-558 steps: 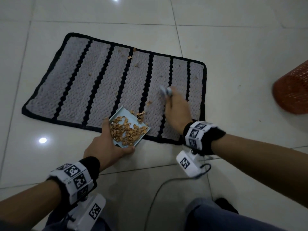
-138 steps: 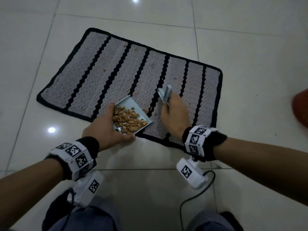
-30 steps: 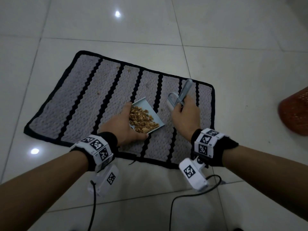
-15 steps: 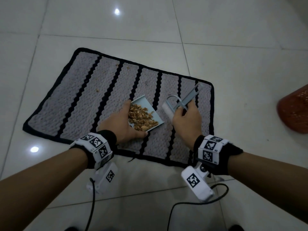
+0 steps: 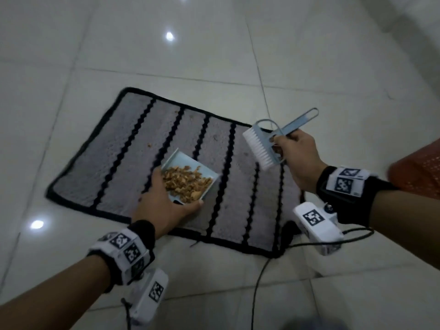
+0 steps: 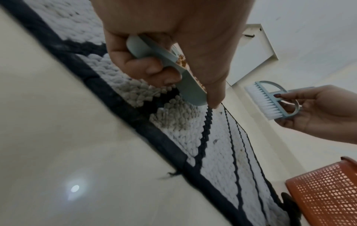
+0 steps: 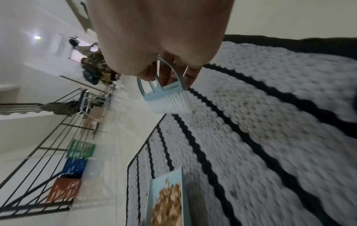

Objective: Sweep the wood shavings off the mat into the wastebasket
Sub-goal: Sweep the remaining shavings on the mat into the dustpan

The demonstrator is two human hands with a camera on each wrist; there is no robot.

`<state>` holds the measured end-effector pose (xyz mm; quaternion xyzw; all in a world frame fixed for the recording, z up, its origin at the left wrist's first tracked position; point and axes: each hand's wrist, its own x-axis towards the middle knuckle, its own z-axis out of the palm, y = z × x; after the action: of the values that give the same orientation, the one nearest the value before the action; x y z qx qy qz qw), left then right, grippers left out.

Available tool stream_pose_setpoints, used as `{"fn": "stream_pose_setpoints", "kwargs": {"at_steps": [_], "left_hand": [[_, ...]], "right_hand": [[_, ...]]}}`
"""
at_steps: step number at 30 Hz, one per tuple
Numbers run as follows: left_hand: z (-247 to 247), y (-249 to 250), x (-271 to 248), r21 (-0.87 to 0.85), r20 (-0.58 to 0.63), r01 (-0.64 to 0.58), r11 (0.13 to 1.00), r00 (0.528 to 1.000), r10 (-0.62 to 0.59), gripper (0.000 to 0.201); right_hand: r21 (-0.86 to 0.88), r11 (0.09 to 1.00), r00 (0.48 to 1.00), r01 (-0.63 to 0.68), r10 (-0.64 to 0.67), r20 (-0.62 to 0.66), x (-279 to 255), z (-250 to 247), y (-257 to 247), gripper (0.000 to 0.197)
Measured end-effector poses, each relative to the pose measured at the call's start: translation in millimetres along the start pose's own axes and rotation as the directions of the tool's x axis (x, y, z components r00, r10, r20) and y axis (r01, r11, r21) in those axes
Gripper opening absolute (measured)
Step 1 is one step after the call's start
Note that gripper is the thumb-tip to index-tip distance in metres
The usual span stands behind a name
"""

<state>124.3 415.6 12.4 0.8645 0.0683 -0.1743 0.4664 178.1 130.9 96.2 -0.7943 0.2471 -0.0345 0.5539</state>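
Note:
A grey mat (image 5: pixel 133 148) with black stripes lies on the tiled floor. My left hand (image 5: pixel 164 203) grips a pale blue dustpan (image 5: pixel 202 170) heaped with brown wood shavings (image 5: pixel 187 183), held just above the mat's middle. In the left wrist view my fingers (image 6: pixel 148 67) curl round the dustpan (image 6: pixel 185 85). My right hand (image 5: pixel 297 156) holds a pale blue brush (image 5: pixel 262 148) with white bristles, lifted above the mat's right part. A few loose shavings (image 5: pixel 149 145) remain on the mat. The orange mesh wastebasket (image 5: pixel 419 170) stands at the right edge.
Cables (image 5: pixel 259 277) trail from the wrist cameras over the floor near me. In the right wrist view, a black railing (image 7: pixel 48 137) and coloured crates (image 7: pixel 74 166) stand far off beyond the mat (image 7: pixel 270 122). Glossy white tiles (image 5: pixel 214 44) surround the mat.
Both hands have risen off the mat. My right hand swung the brush up and to the right, bristles now facing left. The dustpan lifted slightly with its load.

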Motion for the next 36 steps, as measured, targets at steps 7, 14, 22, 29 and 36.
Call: {"fn": "stream_pose_setpoints", "kwargs": {"at_steps": [7, 14, 22, 29, 36], "left_hand": [[-47, -36, -10, -0.029, -0.203, 0.111, 0.993, 0.972, -0.114, 0.117], [-71, -53, 6, 0.104, -0.164, 0.199, 0.974, 0.97, -0.181, 0.131], [-70, -52, 21, 0.143, -0.118, 0.247, 0.959, 0.966, -0.231, 0.135], [-69, -53, 21, 0.147, -0.143, 0.248, 0.958, 0.963, -0.228, 0.134], [-72, -51, 33, 0.079, -0.163, 0.228, 0.97, 0.963, -0.213, 0.131]], "right_hand": [[-0.152, 0.943, 0.92, 0.297, -0.24, 0.311, 3, 103, -38, 0.019], [-0.31, 0.724, 0.731, 0.616, -0.379, 0.567, 0, 195, -25, 0.021], [-0.331, 0.669, 0.688, 0.666, -0.378, 0.619, -6, 214, -22, 0.018], [-0.226, 0.839, 0.802, 0.496, -0.343, 0.489, -11, 199, -21, 0.008], [-0.278, 0.832, 0.862, 0.48, -0.387, 0.328, 31, 211, -34, 0.024]]}}
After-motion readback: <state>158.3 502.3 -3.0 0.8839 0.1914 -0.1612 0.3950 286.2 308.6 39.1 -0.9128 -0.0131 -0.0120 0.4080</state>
